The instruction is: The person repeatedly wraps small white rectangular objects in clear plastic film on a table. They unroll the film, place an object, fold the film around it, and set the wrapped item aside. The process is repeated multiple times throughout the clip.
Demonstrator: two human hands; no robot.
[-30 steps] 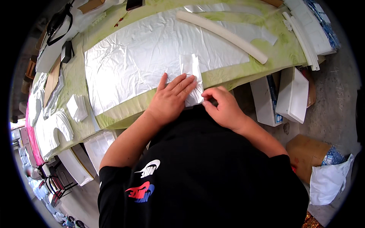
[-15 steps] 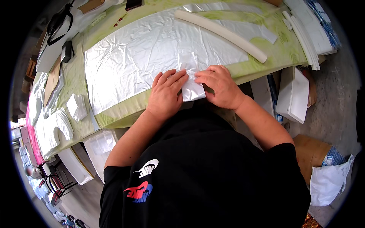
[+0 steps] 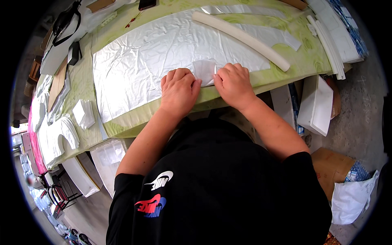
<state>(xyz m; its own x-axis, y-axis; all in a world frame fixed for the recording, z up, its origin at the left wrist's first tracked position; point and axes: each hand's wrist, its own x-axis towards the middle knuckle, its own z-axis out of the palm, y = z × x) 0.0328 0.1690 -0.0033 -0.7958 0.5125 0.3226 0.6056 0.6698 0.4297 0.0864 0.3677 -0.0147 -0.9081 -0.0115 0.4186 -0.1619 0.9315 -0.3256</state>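
Note:
Between my two hands, near the table's front edge, is a small translucent white sleeve that looks like a plastic bag [image 3: 203,71]. My left hand [image 3: 179,90] is closed at its left side, fingers curled and thumb pointing up along the edge. My right hand [image 3: 234,85] pinches its right side, with a corner standing up by the thumb. The bag's lower part is mostly out of sight. Under and beyond it lies a wrinkled silver sheet [image 3: 139,61], spread over the green patterned tablecloth [image 3: 122,130].
A long cream tube [image 3: 241,38] lies across the sheet at the right. Folded white pieces [image 3: 83,114] lie at the left, beside a white curved piece [image 3: 61,134]. White rods [image 3: 326,45] stick out at the right edge. A white box [image 3: 316,105] stands below the table.
Both hands have moved slightly away from my body, and their fingers have curled in. The silvery-white lower part of the bag, earlier hanging toward me, no longer shows; its translucent part looks wider.

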